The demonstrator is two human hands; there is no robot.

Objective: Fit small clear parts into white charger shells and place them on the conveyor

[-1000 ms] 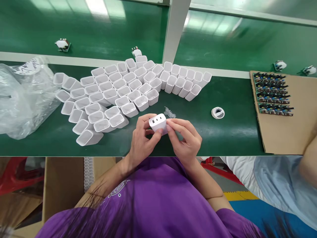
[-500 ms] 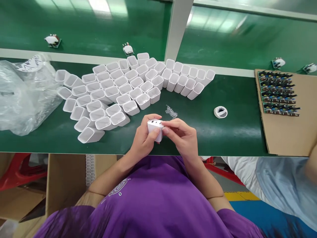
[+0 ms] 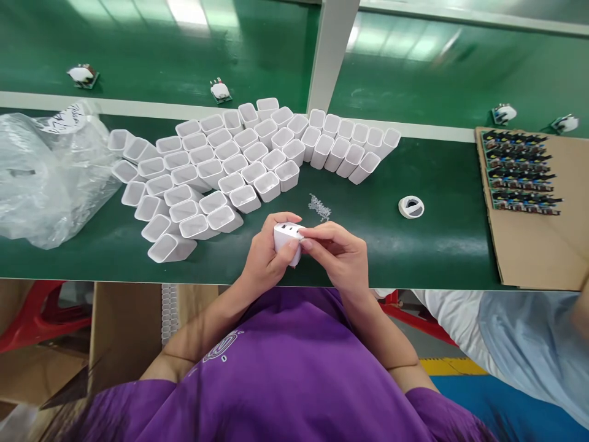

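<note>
My left hand (image 3: 268, 250) is closed around a white charger housing (image 3: 286, 236) just above the table's front edge. Its end face with dark port openings is turned up. My right hand (image 3: 338, 248) is closed in a pinch at the right corner of that face, by the last port. Whatever lies between those fingertips is hidden or too small to name. Just beyond the hands lies a small heap of clear plastic bits (image 3: 319, 207). Many open white housings (image 3: 230, 166) stand in rows behind and to the left.
A clear plastic bag (image 3: 50, 184) lies at the left. To the right are a white tape roll (image 3: 411, 207) and a cardboard sheet (image 3: 538, 252) holding circuit boards (image 3: 522, 172). Behind, a green belt (image 3: 161, 55) carries small board assemblies (image 3: 221, 90). Another person's sleeve (image 3: 529, 337) shows at the right.
The board assemblies on the green belt have shifted left. Both hands keep nearly the same pose on the charger housing. The whole view has shifted slightly.
</note>
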